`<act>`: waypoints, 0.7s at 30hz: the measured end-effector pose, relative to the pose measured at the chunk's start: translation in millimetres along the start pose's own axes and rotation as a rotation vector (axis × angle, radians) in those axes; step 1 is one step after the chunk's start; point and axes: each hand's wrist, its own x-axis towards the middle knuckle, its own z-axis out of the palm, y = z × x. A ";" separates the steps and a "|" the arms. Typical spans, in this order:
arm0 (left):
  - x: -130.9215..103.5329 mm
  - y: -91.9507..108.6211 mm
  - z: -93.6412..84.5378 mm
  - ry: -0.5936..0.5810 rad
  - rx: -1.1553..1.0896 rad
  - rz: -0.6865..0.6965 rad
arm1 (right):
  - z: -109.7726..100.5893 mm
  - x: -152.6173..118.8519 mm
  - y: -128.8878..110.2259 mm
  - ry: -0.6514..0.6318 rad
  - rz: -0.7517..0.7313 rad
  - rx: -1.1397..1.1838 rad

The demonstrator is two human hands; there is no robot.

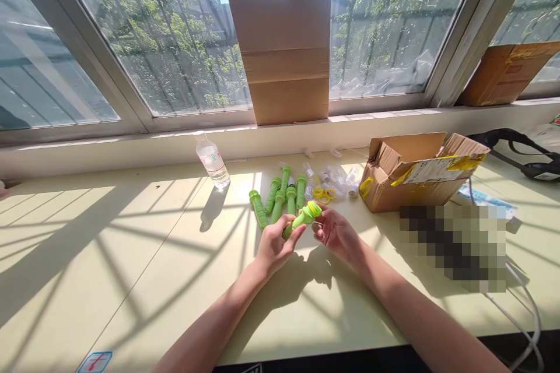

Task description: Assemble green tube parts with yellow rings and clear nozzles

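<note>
1. Near the centre of the frame, a green tube-shaped piece [301, 220] is held above the table [144, 280], tilted, its head to the upper right.
2. Left hand [275, 243]: clamped on the shaft of this piece, thumb and fingers closed around it.
3. Right hand [336, 231]: fingers partly curled at the head, beside a yellow ring [314, 208] that seems to sit there. Pinching or merely touching: cannot tell.
4. Step in hand, as judged: working at the ringed head while the left hand steadies the shaft. Next move seems to call for a firm left grip and light right fingertips.
5. Just beyond the hands: a cluster of green pieces [272, 195], with loose yellow rings [324, 199] to their right.
6. Containers, behind the rings: clear plastic vials [336, 179], heaped; contents too small to tell.
7. Right of centre: open cardboard box [387, 193], flaps raised, yellow tape on it; interior hidden at this angle.
8. Left of centre: clear bottle [212, 162], upright, labelled, holding clear liquid.
9. Upper right: second carton [503, 76] on the sill; contents not visible.
</note>
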 end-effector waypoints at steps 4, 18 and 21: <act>1.1 -1.5 -0.8 -0.033 -0.076 -0.026 | 0.9 -0.9 -1.0 0.001 0.013 0.006; 2.6 -7.7 1.9 -0.050 -0.142 0.009 | -5.1 1.2 1.1 -0.040 0.047 -0.025; 2.6 -8.2 2.0 -0.007 -0.089 0.004 | -6.2 2.9 1.9 -0.044 0.040 -0.008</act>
